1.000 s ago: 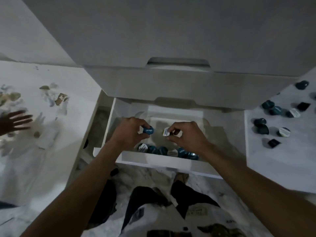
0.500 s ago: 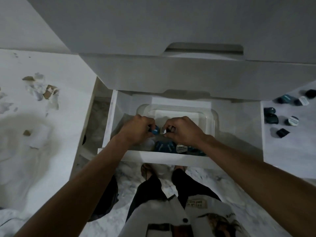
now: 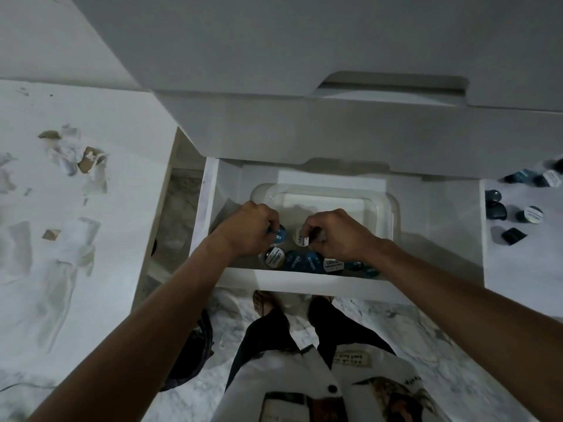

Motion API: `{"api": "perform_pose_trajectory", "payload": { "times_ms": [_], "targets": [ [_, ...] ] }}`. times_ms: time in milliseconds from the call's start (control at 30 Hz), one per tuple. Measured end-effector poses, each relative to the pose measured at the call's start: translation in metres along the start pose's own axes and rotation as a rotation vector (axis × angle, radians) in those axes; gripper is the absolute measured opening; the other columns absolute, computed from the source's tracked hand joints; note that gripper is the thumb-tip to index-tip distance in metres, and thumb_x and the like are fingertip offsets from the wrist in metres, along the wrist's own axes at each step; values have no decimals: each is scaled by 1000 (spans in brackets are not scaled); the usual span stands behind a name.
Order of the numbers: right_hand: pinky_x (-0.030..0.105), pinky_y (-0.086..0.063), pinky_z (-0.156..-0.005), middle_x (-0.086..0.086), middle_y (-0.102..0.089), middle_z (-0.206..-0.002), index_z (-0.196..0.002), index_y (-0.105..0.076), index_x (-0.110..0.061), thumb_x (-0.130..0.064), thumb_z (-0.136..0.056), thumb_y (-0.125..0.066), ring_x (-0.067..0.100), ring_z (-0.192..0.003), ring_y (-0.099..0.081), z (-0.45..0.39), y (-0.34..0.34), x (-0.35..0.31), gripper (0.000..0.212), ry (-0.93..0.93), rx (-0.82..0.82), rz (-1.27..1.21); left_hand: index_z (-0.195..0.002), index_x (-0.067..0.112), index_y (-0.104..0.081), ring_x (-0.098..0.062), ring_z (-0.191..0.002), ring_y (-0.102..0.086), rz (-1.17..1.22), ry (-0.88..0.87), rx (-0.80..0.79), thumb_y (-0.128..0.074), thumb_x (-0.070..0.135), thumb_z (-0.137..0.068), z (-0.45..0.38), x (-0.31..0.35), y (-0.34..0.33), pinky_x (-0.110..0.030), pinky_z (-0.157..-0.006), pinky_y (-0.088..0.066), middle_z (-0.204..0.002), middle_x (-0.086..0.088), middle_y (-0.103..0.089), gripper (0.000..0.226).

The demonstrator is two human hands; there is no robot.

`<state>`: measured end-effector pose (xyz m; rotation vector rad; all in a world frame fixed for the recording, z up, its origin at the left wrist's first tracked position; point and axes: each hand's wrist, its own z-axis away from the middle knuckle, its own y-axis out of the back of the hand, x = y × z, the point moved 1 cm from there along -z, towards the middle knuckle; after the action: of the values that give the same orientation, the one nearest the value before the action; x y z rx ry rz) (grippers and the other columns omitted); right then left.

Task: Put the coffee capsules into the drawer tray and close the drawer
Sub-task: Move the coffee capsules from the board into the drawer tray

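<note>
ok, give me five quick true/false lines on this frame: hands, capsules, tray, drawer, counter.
1. Each hand holds a capsule: left hand a blue capsule, right hand a white-lidded capsule. True.
2. The drawer is closed. False: it stands pulled open.
3. A row of capsules already lies along the tray's near edge. True.
4. The tray is full to its far wall. False: its far half shows bare.
5. No capsules are left outside the drawer. False: several loose capsules sit on the counter at right.
</note>
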<state>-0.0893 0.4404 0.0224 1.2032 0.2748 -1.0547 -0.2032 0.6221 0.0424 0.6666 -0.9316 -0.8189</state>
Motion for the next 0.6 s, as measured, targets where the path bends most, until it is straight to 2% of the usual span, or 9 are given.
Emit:
{"api": "perform_pose_trajectory", "payload": {
  "times_ms": [67,167,267,467,600],
  "targets": [
    [26,-57,-76,-1,-72,-95,-97,-72,-18,-3,-77,-73,10,-81,-66,0,1,-1,25,-16,-9,-27,-95,22,-66,-13,-90,-45,8,-12,19,-67,25,-87,-2,1,1,-28,-78,-41,-102,-2,-67,9],
    [24,-58,-76,-3,-73,-95,-97,-73,-19,-6,-79,-74,7,-82,-67,-4,1,-2,23,-30,-16,-54,-95,23,-64,-17,-90,-58,29,-19,15,-68,25,-85,-5,1,1,-36,-81,-52,-99,-1,-69,11],
    [23,-57,-77,-4,-72,-97,-98,-72,-20,-8,-80,-75,6,-84,-66,-7,0,-4,22,-41,-30,-67,-96,26,-62,-20,-93,-60,2,-26,-18,-68,26,-84,-5,3,2,-42,-84,-53,-101,-1,-69,14],
    [22,-54,-77,-4,-71,-98,-100,-72,-20,-11,-81,-76,9,-86,-65,-9,-3,-9,22,-41,-61,-67,-95,31,-58,-19,-93,-61,-23,-18,-69,-67,29,-84,-4,1,3,-43,-83,-55,-104,-1,-66,15],
    [20,-52,-74,-7,-71,-95,-98,-71,-21,-14,-81,-75,7,-85,-66,-7,0,-8,18,-30,-20,-97,-104,26,-62,-17,-88,-60,13,-25,3,-68,28,-85,2,3,3,-39,-83,-54,-103,0,-69,20]
  ]
}}
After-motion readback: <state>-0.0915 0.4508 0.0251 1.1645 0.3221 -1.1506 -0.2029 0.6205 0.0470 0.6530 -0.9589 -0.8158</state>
